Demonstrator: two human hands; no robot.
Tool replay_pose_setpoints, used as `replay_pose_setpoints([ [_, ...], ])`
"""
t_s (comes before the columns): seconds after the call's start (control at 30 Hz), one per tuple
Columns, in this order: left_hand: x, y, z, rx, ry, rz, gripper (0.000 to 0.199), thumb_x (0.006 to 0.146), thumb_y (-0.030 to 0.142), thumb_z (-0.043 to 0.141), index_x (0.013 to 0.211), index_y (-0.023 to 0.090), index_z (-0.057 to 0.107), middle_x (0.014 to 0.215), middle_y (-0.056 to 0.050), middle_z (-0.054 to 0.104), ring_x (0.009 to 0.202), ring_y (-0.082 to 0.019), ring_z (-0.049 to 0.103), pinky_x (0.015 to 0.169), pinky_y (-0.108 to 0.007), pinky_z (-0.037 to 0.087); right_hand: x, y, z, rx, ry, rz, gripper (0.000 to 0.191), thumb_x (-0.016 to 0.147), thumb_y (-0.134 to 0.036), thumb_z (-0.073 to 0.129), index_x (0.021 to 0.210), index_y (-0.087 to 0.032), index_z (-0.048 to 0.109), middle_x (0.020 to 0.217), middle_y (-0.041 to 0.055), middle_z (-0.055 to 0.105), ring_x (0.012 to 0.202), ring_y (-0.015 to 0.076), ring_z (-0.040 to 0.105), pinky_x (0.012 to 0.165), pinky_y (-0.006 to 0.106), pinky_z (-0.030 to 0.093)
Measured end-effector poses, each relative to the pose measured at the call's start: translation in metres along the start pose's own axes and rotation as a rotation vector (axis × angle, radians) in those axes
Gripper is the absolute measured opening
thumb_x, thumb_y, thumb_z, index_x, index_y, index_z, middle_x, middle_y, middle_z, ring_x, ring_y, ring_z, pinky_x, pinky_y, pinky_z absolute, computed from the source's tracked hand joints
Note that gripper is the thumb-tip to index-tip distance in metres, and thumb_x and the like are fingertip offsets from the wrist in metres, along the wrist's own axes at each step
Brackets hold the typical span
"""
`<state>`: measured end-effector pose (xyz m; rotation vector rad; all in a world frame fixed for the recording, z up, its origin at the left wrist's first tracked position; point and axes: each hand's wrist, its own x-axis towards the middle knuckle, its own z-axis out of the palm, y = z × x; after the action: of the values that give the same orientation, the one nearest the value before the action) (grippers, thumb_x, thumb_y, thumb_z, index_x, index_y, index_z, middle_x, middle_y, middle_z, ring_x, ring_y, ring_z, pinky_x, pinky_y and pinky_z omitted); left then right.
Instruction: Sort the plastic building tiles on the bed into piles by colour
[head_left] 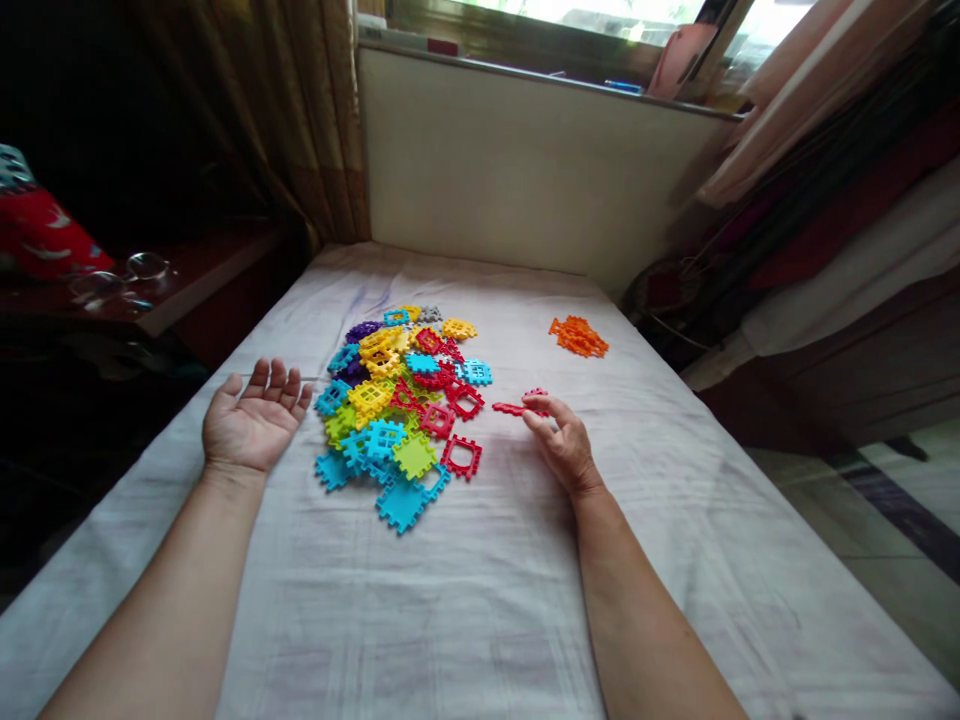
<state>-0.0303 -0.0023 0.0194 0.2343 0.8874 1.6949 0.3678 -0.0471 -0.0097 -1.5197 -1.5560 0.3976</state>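
A heap of toothed plastic pieces in blue, yellow, green, purple and red lies on the pale sheet, with a blue piece (402, 503) at its near edge and a red frame piece (462, 457) at its right. My left hand (253, 418) rests palm up just left of the heap, fingers apart, holding nothing. To the right of the heap, my right hand (561, 440) has its thumb and fingers closed on a red piece (510, 408), seen nearly edge-on. Another bit of red shows behind those fingers. Farther back on the right is a small pile of orange pieces (579, 337).
The bed sheet (405, 620) reaches the wall (525, 170) below a window. On the left, a dark table (195, 275) bears glasses (148, 266) and a red patterned object (49, 235). A curtain (300, 110) hangs behind it, and clothes (862, 270) hang at the right.
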Motion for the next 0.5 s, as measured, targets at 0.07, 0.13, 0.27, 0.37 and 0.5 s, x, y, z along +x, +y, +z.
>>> replay_pose_setpoints([
  [0.07,-0.001,0.001,0.001,-0.04,-0.007,-0.02,0.024,0.089,0.036,0.045,0.088,0.024,0.065,0.085,-0.003,0.075,0.088,-0.02,0.072,0.077,-0.038,0.06,0.002,0.01,-0.002,-0.004,0.153,0.101,0.04,0.081,-0.053,0.057,0.101,-0.02,0.068,0.1,0.0083,0.073,0.098,0.0251,0.064,0.092,0.041,0.047],
  [0.13,-0.002,0.001,0.0,-0.078,-0.013,-0.036,0.024,0.089,0.034,0.044,0.09,0.023,0.065,0.082,-0.003,0.075,0.084,-0.02,0.072,0.075,-0.038,0.06,0.004,0.018,-0.003,-0.114,0.288,0.174,0.045,0.077,-0.052,0.061,0.106,-0.018,0.067,0.104,0.0104,0.072,0.101,0.0264,0.062,0.094,0.042,0.045],
  [0.27,-0.002,0.002,0.0,-0.098,-0.034,-0.043,0.019,0.086,0.031,0.049,0.093,0.022,0.064,0.08,-0.005,0.075,0.079,-0.021,0.072,0.069,-0.038,0.062,0.003,0.022,-0.001,-0.391,0.297,0.273,0.038,0.079,-0.042,0.063,0.109,-0.019,0.069,0.112,0.0119,0.069,0.108,0.028,0.057,0.095,0.043,0.042],
  [0.37,-0.004,0.002,0.002,-0.08,-0.037,-0.04,0.018,0.086,0.031,0.049,0.091,0.022,0.064,0.08,-0.004,0.075,0.077,-0.02,0.072,0.067,-0.037,0.062,0.002,0.018,0.002,-0.517,0.221,0.31,0.035,0.081,-0.038,0.063,0.113,-0.024,0.069,0.117,0.0101,0.066,0.11,0.0279,0.054,0.095,0.042,0.039],
  [0.5,-0.007,0.001,0.005,-0.059,-0.005,-0.038,0.023,0.09,0.032,0.044,0.089,0.022,0.064,0.08,-0.003,0.074,0.078,-0.019,0.073,0.069,-0.035,0.061,0.002,0.013,0.007,-0.602,0.158,0.278,0.045,0.081,-0.041,0.066,0.122,-0.025,0.065,0.126,0.0097,0.062,0.114,0.0286,0.051,0.098,0.042,0.036],
])
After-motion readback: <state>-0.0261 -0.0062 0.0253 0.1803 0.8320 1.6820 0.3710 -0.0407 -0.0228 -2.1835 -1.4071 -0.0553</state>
